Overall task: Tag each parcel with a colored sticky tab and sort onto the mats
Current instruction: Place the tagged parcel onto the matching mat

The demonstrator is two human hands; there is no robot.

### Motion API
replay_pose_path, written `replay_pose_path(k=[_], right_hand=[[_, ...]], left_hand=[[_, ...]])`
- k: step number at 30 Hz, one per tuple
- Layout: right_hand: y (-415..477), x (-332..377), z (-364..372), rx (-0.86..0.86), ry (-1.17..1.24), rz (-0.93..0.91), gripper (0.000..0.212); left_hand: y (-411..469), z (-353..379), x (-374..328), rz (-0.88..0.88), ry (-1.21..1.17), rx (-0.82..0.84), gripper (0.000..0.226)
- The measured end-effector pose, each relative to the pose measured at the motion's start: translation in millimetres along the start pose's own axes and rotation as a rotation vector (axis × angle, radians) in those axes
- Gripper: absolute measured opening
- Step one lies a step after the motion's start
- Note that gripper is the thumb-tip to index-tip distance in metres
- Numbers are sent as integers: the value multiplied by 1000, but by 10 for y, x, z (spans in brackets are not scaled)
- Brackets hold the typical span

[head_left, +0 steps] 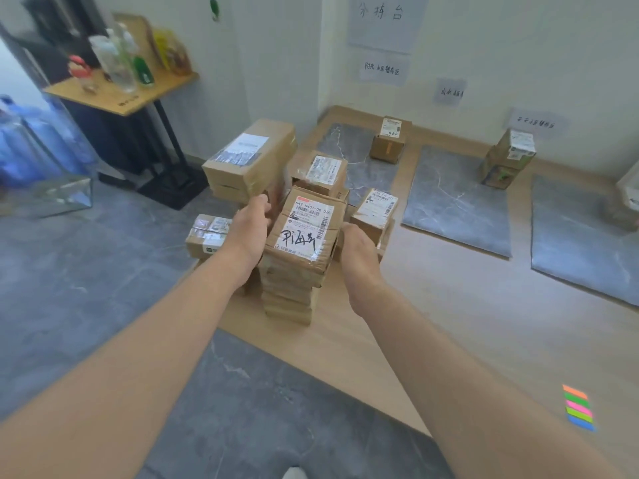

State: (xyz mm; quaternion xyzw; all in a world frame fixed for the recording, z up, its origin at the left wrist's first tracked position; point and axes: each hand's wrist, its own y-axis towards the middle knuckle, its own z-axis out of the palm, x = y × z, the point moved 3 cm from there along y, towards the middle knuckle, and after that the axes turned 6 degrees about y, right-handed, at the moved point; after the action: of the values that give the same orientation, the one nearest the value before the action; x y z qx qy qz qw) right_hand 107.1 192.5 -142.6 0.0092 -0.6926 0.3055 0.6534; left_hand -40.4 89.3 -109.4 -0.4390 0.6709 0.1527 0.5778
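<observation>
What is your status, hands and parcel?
Left hand and right hand flank top parcel of stack, grip unclear. No tab seen on it. Sticky tabs on floor, right. Other parcels crowd both sides.

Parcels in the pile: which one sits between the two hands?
The parcel with large black handwriting on its label, topping the nearest stack; the left hand and right hand flank it.

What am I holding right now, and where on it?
The top parcel of the stack, gripped by its sides: left hand on the left side, right hand on the right.
</observation>
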Motion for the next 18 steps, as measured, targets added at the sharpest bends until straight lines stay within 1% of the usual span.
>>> replay_pose_path(k=[1,3,6,9,12,18], right_hand=[[-1,-30,39,25,-17,30,34],[-22,-52,116,61,-26,65,37],[-2,-47,133,91,20,64,39],[-17,37,83,90,56,7,41],[-22,126,-51,47,107,-62,47],[-33,277,-641,-77,184,-135,36]], left_hand=[[-6,3,28,-39,-2,27,55],[-27,34,44,-58,2,66,52],[-21,84,8,-5,-7,52,48],[-13,151,-76,58,-23,30,45],[-33,305,-209,95,-52,49,42],[-73,851,-422,142,-87,160,40]])
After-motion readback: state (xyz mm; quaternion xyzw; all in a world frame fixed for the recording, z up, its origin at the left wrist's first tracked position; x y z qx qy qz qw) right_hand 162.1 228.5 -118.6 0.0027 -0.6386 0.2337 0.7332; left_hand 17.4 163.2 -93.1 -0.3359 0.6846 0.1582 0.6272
